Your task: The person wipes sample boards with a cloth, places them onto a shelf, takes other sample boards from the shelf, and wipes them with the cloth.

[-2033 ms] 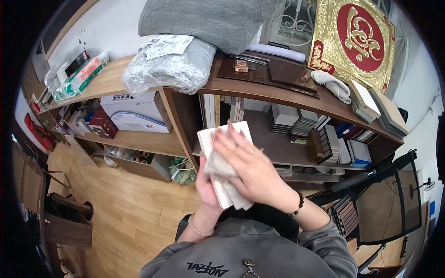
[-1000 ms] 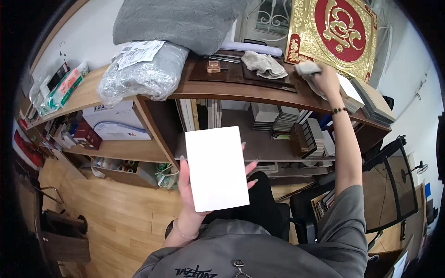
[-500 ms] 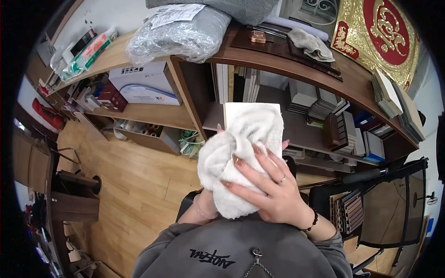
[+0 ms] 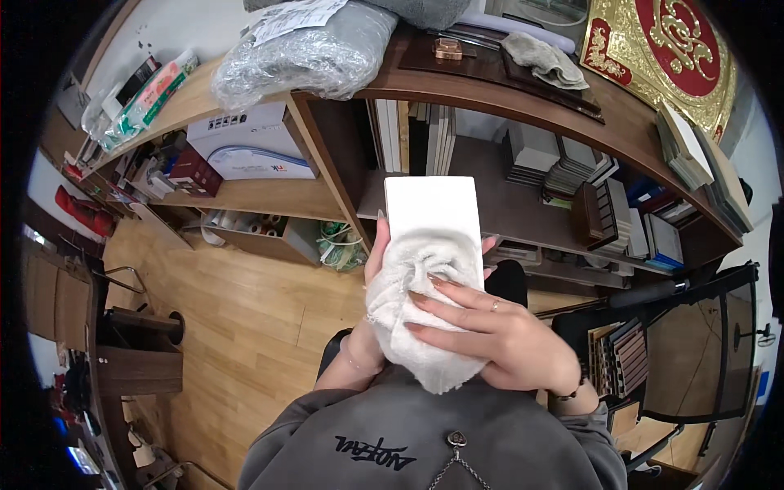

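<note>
A white rectangular slab (image 4: pixel 433 204), perhaps a tile or board, is held up before my chest. My left hand (image 4: pixel 378 255) grips it from beneath, the thumb along its left edge and fingertips showing at its right edge; the palm is hidden. A crumpled white cloth (image 4: pixel 408 286) covers the nearer half of the slab. Over the cloth lies my right hand (image 4: pixel 498 331), its fingers pressing and gathering the fabric against the slab. The slab's far half shows bare and smooth.
Beyond my hands stands a brown shelf unit (image 4: pixel 490 94) holding stacked sample boards (image 4: pixel 531 159). On its top lie a plastic-wrapped parcel (image 4: pixel 306 53), a grey rag (image 4: pixel 545 61) and a red-and-gold panel (image 4: pixel 653 57). A black mesh chair (image 4: pixel 698 351) is at the right.
The cloth has slid toward my body under my right hand, baring more of the slab's far half. The slab has shifted slightly left in view.
</note>
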Demonstrator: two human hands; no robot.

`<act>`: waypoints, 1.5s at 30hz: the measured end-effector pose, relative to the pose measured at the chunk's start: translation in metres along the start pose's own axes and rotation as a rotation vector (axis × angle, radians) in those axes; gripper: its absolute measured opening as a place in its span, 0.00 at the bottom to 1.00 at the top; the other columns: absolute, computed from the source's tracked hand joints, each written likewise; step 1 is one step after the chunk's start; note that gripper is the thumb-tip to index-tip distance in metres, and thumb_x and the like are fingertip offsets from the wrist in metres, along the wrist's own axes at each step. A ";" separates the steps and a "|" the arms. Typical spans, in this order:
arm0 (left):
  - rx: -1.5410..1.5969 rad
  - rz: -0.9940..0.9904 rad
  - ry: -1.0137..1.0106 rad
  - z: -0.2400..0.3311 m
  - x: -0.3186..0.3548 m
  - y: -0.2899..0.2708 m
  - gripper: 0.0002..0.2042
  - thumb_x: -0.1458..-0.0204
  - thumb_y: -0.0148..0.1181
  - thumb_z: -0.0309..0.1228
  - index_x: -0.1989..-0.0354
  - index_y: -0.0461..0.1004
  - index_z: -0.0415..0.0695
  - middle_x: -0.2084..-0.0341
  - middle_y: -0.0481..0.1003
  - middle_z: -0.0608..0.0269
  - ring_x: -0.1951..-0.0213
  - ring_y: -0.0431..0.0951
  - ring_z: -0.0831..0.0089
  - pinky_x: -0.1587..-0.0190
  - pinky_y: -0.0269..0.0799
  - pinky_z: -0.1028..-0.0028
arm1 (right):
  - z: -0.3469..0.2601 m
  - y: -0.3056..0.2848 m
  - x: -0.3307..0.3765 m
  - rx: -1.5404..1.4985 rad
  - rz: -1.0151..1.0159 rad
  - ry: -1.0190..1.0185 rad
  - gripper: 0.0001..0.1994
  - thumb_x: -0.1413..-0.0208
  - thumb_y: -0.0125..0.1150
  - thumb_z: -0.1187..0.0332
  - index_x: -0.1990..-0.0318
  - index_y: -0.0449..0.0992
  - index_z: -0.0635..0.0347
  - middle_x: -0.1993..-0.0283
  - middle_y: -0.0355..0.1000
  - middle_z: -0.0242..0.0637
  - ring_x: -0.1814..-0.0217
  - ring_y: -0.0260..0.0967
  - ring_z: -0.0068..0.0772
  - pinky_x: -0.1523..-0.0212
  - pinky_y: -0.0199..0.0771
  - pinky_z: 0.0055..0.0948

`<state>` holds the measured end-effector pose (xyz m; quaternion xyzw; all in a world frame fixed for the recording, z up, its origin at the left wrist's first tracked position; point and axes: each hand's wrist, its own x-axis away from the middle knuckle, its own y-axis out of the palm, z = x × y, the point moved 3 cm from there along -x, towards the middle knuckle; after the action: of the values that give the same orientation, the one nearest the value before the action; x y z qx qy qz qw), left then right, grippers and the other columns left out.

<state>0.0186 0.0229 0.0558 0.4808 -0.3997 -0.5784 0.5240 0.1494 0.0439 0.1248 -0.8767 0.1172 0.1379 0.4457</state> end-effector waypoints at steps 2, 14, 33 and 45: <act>-0.017 -0.013 0.026 -0.001 -0.002 -0.012 0.34 0.42 0.29 0.57 0.35 0.48 0.44 0.40 0.57 0.48 0.39 0.55 0.44 0.41 0.56 0.49 | 0.006 -0.015 0.005 -0.085 -0.066 0.026 0.21 0.63 0.56 0.77 0.56 0.76 0.57 0.43 0.67 0.42 0.39 0.61 0.49 0.43 0.63 0.39; 0.146 -0.153 0.135 -0.013 -0.001 -0.026 0.32 0.41 0.30 0.54 0.36 0.50 0.43 0.39 0.57 0.54 0.40 0.61 0.57 0.39 0.56 0.58 | 0.056 -0.026 -0.036 0.736 0.790 0.275 0.26 0.51 0.60 0.69 0.44 0.63 0.66 0.49 0.65 0.57 0.38 0.56 0.52 0.38 0.53 0.41; -0.064 -0.013 0.172 0.009 0.000 -0.024 0.37 0.44 0.35 0.58 0.35 0.47 0.40 0.39 0.55 0.47 0.41 0.59 0.48 0.39 0.55 0.55 | 0.052 0.016 0.039 -0.360 -0.040 0.166 0.20 0.49 0.57 0.65 0.49 0.70 0.65 0.48 0.69 0.46 0.47 0.68 0.39 0.42 0.64 0.36; -0.051 -0.102 0.114 -0.006 0.005 -0.052 0.34 0.56 0.46 0.32 0.39 0.49 0.30 0.43 0.59 0.41 0.42 0.62 0.49 0.41 0.59 0.56 | 0.089 -0.016 0.093 -0.340 0.769 0.424 0.28 0.46 0.56 0.65 0.40 0.55 0.66 0.43 0.60 0.47 0.40 0.59 0.39 0.43 0.66 0.33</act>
<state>0.0127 0.0254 0.0036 0.5194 -0.3293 -0.5858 0.5278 0.2292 0.1176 0.0542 -0.8391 0.4976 0.1283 0.1786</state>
